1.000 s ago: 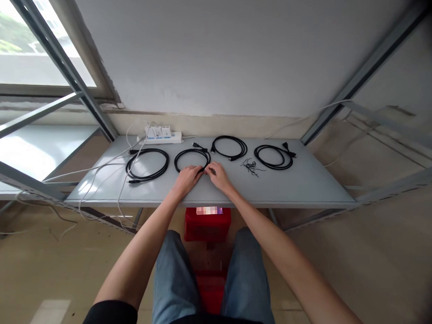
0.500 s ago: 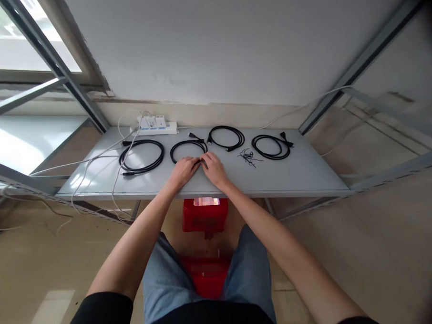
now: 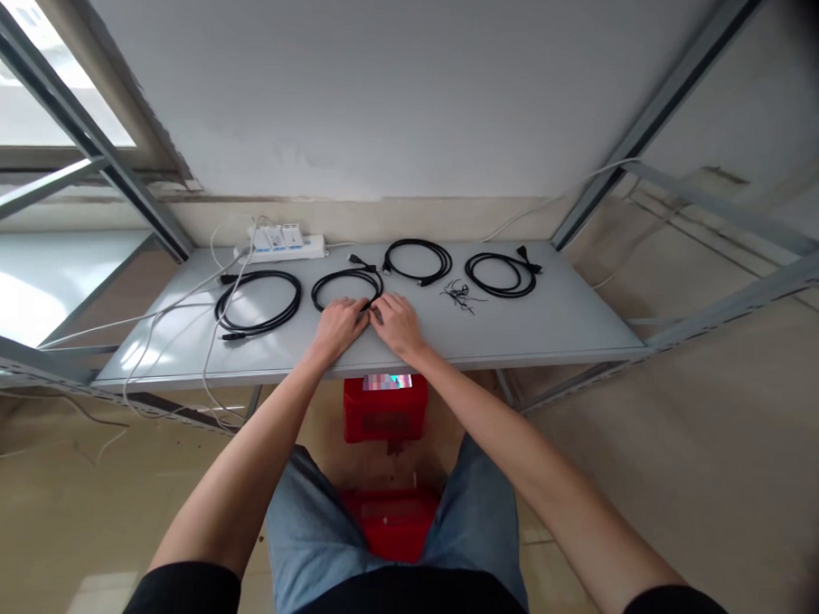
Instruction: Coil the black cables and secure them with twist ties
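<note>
Resting near the front edge of the grey shelf (image 3: 573,322), the left hand (image 3: 341,324) and right hand (image 3: 397,322) meet fingertip to fingertip on the near arc of the second coiled black cable (image 3: 346,274), which lies flat at mid-shelf. Both hands' fingers are curled and close together over that arc; whether they pinch it cannot be told. A larger coil (image 3: 299,298) lies just left, and a pile of twist ties (image 3: 458,294) is near on the right. A third coil (image 3: 413,243) and a fourth coil (image 3: 500,294) lie farther back and right. Bare shelf runs along the front edge, widest at the right end.
</note>
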`<state>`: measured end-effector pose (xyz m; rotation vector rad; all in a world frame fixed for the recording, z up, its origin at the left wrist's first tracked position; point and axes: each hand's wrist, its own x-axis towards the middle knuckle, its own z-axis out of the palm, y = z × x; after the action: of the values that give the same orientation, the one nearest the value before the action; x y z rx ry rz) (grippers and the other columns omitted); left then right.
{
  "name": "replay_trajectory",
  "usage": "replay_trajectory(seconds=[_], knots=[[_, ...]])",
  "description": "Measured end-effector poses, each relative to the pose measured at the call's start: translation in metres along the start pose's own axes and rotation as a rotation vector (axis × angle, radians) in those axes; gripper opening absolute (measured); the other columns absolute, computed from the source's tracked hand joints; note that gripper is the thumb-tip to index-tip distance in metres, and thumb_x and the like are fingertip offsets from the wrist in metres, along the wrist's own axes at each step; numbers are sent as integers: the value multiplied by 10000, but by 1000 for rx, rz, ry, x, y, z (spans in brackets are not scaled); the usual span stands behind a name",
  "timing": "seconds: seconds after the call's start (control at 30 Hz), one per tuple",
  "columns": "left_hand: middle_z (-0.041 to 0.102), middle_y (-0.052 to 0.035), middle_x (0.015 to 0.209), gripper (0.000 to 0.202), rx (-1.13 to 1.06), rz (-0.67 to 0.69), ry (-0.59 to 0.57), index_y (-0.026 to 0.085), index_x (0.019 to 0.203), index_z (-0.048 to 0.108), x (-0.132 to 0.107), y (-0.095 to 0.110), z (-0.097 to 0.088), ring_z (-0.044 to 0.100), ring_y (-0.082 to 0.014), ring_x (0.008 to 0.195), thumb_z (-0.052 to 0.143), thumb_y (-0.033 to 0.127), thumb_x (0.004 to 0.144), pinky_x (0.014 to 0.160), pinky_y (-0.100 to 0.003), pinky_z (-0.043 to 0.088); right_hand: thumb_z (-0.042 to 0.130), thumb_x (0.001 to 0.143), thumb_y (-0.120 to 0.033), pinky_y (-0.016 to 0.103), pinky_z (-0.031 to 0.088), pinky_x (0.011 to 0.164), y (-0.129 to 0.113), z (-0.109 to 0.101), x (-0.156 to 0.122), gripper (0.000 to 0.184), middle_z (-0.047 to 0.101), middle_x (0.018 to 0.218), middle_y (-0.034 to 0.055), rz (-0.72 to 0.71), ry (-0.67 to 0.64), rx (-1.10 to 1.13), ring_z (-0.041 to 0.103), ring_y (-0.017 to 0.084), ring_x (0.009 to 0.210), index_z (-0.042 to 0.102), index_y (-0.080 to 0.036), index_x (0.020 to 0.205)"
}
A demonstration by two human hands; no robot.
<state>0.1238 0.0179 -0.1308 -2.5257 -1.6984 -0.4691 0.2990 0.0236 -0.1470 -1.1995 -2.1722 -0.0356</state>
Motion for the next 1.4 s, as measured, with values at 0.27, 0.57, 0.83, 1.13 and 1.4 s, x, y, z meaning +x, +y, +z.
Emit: replay_trajectory(seconds=[0.27, 0.57, 0.83, 1.13, 1.4], knots=[[746, -142, 1059, 344, -36, 5, -5, 225, 1297, 685, 0, -1, 1, 680, -305, 1084, 459, 358, 1075, 976, -401, 481, 498, 1069, -168, 361, 481, 959, -3, -6, 0, 214, 682, 1038, 89, -31, -38, 113, 608, 251, 1058, 697, -229, 1019], [729, -164, 1032, 326, -42, 21, -22, 174, 1163, 723, 2, -4, 6, 682, -317, 1058, 449, 327, 1074, 978, -416, 491, 467, 1111, -219, 347, 511, 942, -4, -7, 1, 231, 654, 1127, 96, -51, -48, 109, 615, 242, 1122, 697, -231, 1129], [755, -142, 1093, 358, -69, 65, -25, 203, 1342, 671, 3, -6, 7, 690, -301, 1095, 442, 302, 1084, 980, -395, 495, 533, 1075, -182, 391, 528, 982, -3, -10, 5, 195, 628, 1196, 109, -15, -54, 121, 601, 263, 1145, 668, -221, 1210], [755, -140, 1065, 421, -71, 69, -16, 219, 1277, 710, 3, -5, 7, 692, -291, 1059, 356, 386, 1121, 969, -394, 502, 501, 1109, -227, 399, 504, 966, 4, 1, 3, 192, 662, 1122, 110, 12, -34, 37, 595, 273, 1121, 692, -222, 1088], [770, -145, 1164, 364, -136, 41, -13, 200, 1252, 733, 2, -6, 6, 700, -290, 1100, 457, 362, 1080, 958, -382, 525, 472, 1125, -260, 423, 451, 973, -1, -4, 6, 242, 660, 1100, 143, 61, -63, -9, 576, 299, 1106, 694, -201, 1046]])
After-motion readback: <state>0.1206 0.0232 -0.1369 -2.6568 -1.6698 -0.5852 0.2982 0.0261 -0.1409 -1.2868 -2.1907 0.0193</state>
